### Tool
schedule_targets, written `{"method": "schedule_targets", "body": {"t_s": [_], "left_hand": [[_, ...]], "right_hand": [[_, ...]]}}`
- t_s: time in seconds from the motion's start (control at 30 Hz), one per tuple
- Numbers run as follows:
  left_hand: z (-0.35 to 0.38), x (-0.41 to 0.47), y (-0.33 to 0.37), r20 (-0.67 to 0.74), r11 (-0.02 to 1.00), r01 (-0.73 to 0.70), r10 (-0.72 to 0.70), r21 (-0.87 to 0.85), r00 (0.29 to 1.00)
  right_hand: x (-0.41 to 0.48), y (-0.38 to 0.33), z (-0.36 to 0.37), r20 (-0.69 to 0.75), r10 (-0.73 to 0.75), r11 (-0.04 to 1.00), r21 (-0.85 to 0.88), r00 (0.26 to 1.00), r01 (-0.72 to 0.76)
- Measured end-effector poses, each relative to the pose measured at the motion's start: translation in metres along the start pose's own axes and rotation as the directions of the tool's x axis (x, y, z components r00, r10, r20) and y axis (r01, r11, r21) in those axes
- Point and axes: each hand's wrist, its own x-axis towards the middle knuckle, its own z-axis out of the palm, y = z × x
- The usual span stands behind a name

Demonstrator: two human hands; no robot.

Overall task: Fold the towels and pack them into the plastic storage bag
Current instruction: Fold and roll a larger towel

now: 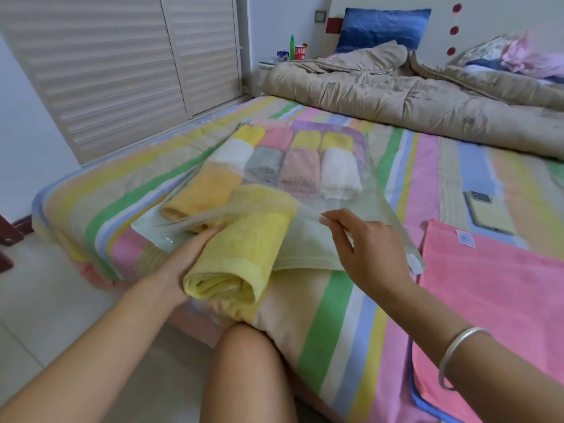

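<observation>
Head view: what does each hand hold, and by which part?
Left hand cradles the rolled yellow towel along its left side; right hand pinches the plastic storage bag by the upper lip of its mouth.

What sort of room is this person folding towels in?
Most likely a home bedroom: a bed with a pastel striped sheet, a rumpled beige quilt heaped across it, and a blue pillow propped up at its head.
</observation>
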Motion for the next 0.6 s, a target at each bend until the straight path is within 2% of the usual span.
{"method": "schedule_targets", "body": {"t_s": [0.03,0.1,0.17,0.27,0.33,0.37,0.4,0.47,0.53,0.6], "left_hand": [[0.005,0.009,0.003,-0.020,0.995,-0.081,0.082,0.061,0.996],[0.019,0.023,0.017,-0.056,0.936,-0.198,0.223,0.290,0.973],[0.025,0.041,0.027,-0.022,0.789,-0.259,0.325,0.557,0.945],[0.029,0.066,0.037,-0.031,0.570,-0.162,0.314,0.806,0.949],[0.031,0.076,0.045,-0.055,0.338,-0.090,0.397,0.937,0.916],[0.029,0.084,0.048,-0.062,0.224,-0.049,0.463,0.973,0.884],[0.029,0.089,0.050,-0.096,0.168,0.016,0.483,0.986,0.870],[0.038,0.095,0.044,-0.141,0.135,0.087,0.461,0.987,0.876],[0.057,0.097,0.032,-0.032,0.046,0.009,0.521,0.999,0.853],[0.078,0.094,0.012,0.078,-0.090,-0.039,0.493,0.995,0.867]], "right_hand": [[0.000,0.001,0.000,0.000,0.001,1.000,0.007,1.000,-0.001],[0.002,0.003,-0.002,-0.003,0.000,1.000,0.020,1.000,0.000],[0.005,0.004,-0.003,0.011,-0.014,0.999,0.029,1.000,0.014],[0.006,0.004,-0.001,0.040,-0.038,0.999,0.038,0.999,0.036],[0.005,0.005,0.001,0.053,-0.045,0.998,0.040,0.998,0.043],[0.004,0.006,0.001,0.059,-0.045,0.998,0.046,0.997,0.042],[0.002,0.008,0.002,0.063,-0.046,0.997,0.057,0.997,0.043],[-0.002,0.011,0.003,0.067,-0.047,0.996,0.077,0.997,0.042],[-0.005,0.012,0.005,0.082,-0.046,0.995,0.088,0.996,0.039],[-0.007,0.013,0.007,0.096,-0.047,0.996,0.080,0.994,0.039]]}}
